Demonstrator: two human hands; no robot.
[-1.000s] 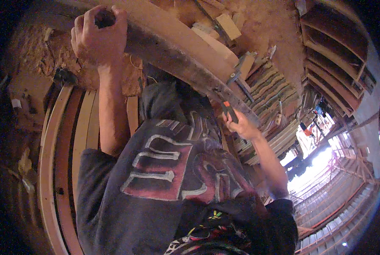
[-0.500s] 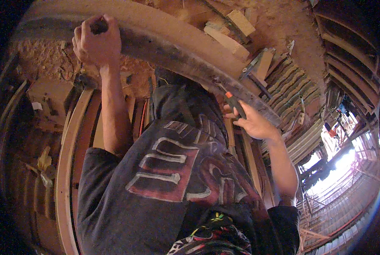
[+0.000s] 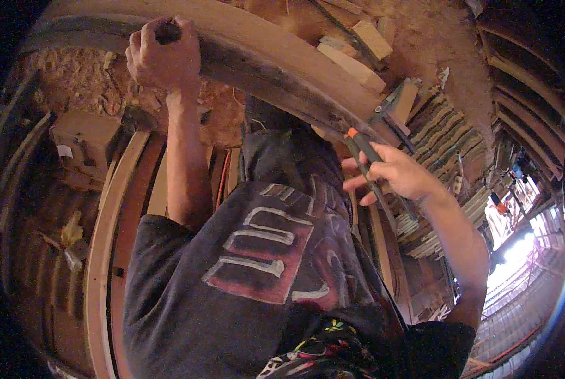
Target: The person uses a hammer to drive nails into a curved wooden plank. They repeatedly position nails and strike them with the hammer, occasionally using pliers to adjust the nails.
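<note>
My left hand (image 3: 165, 60) is closed in a fist on top of a long wooden beam (image 3: 282, 47). A dark hollow shows at the top of the fist, and what lies inside it, if anything, cannot be told. Near the beam's right end, my right hand (image 3: 399, 170) grips a hand tool (image 3: 366, 146) with a dark handle and an orange band. Its orange part points up toward the beam's dark near face. A thin dark bar slants down from there past my fingers; I cannot tell whether it belongs to the same tool.
A clamp-like metal piece (image 3: 393, 120) sits at the beam's right end. Wood offcuts (image 3: 371, 39) lie beyond on the dusty ground, with stacked wavy sheets (image 3: 443, 139) to the right. At left are a hammer (image 3: 137, 118), a box (image 3: 86, 136) and long boards (image 3: 115, 208).
The view has shifted, so most things sit further right. My right hand has turned and drawn the tool back a little, and the thin dark bar now shows. My left fist stays on the beam.
</note>
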